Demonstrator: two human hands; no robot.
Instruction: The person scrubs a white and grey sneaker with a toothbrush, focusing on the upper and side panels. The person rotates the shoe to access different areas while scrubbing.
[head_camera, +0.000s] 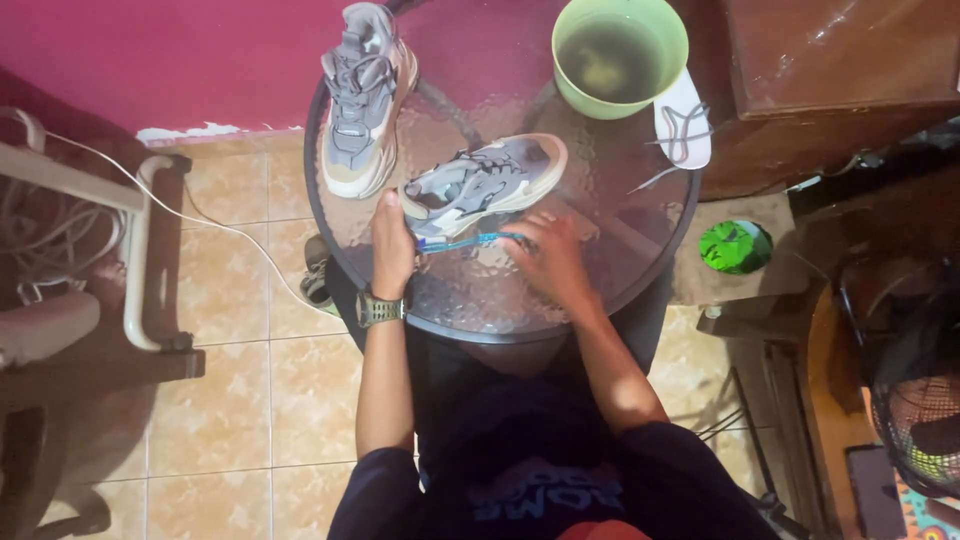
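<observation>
- The left hand (392, 245) lies on the round glass table (560, 310), right beside the heel end of a grey shoe (487, 183). Its thumb points up and touches the shoe. Its grip looks spread and flat, not squeezing anything.
- The right hand (548, 258) rests on the table just below the shoe. Its fingers are bent over the end of a thin blue brush (465, 242). I cannot tell if the grip is pinching the brush or only pressing on it.
- The brush lies flat between the two hands, just under the shoe's sole.
- A second grey shoe (362, 95) sits at the far left of the table, well apart from the hands.
- A green bowl (620, 55) of dark water stands at the far side, with a white insole (683, 120) and a lace next to it.
- What could go wrong: the glass looks wet, so the shoe might slide away if the left hand does not hold it firmly.
- A wide swing of the right arm could bump the bowl and spill the water.
</observation>
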